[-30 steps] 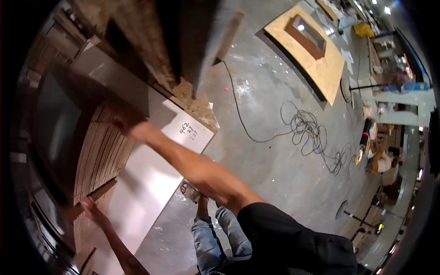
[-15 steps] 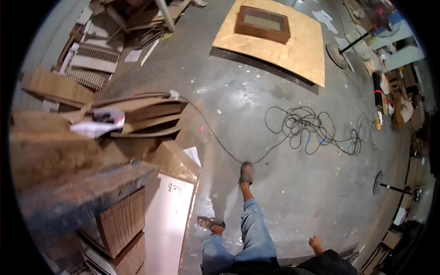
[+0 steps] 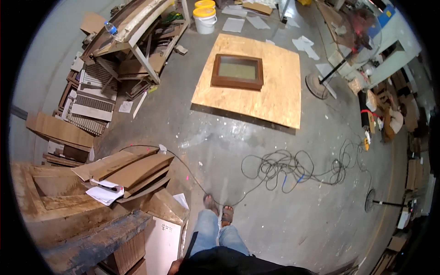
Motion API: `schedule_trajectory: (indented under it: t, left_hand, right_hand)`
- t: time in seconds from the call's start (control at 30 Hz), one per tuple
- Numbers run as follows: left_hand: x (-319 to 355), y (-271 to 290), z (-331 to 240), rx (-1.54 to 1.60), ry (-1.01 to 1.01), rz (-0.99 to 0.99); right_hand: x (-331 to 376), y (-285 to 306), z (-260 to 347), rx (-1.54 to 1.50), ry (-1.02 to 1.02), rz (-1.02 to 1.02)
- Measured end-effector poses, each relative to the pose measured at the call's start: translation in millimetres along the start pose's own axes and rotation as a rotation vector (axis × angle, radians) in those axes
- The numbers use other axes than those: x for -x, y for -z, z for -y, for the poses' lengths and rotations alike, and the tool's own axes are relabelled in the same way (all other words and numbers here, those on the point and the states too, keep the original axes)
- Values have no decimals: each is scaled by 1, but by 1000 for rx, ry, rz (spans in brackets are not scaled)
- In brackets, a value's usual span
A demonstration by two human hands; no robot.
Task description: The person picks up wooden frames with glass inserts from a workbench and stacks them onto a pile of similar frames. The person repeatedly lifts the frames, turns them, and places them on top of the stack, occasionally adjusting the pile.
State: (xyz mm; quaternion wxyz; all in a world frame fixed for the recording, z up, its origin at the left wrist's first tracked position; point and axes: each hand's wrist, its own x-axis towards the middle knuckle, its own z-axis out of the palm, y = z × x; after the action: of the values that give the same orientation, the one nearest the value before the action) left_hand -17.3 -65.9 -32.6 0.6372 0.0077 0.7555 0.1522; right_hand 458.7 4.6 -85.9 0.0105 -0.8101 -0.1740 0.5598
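Note:
At the lower edge, a small part of my left hand (image 3: 174, 266) shows beside my dark top. Its fingers are mostly cut off, so I cannot tell whether it holds anything. It is nearest to a white panel (image 3: 161, 240) standing on its left. My right hand is out of the picture. Both my feet in sandals stand on the grey floor, right at a thin dark cable (image 3: 195, 179). Farther ahead, a brown wooden frame with a glass pane (image 3: 237, 72) lies on a pale plywood board (image 3: 279, 87).
Tangled cable loops (image 3: 279, 167) spread over the floor to my right. Curved brown panels (image 3: 137, 172) and papers (image 3: 106, 192) lie on a wooden bench (image 3: 98, 238) at left. White buckets with yellow lids (image 3: 205, 20) stand far off. Two fan stands (image 3: 317, 87) rise at right.
I have stepped forward, and my feet are now side by side at the cable. My right hand has left the picture, while part of my left hand has come in. The view has tilted up.

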Motion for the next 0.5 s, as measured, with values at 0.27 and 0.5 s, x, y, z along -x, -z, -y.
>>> schedule_trajectory:
  t: [0.27,0.5]
  left_hand:
    - [-55,-49,-222,165,-83,9]
    - [-65,11,-503,177,-247,-62]
  right_hand:
    - [-21,31,194,4,36,27]
    - [-27,15,355,-45,91,107]
